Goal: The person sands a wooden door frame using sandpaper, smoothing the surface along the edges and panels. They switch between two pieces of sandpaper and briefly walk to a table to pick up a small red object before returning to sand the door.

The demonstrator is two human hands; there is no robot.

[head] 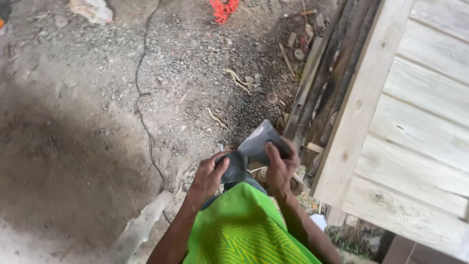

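Observation:
Both my hands hold a grey sheet, probably sandpaper (256, 144), in front of my bright green shirt (244, 230). My left hand (209, 175) grips the sheet's lower left part, which is curled or folded under. My right hand (281, 166) pinches the upper right part, which sticks up in a flat point. The sheet is bent between the two hands.
A pale wooden panel of planks (415, 122) stands close on the right, with dark boards (327, 83) leaning beside it. A thin black cable (144, 112) runs over the dirt and gravel ground. A pale log (139, 227) lies lower left; an orange object (222, 9) lies far off.

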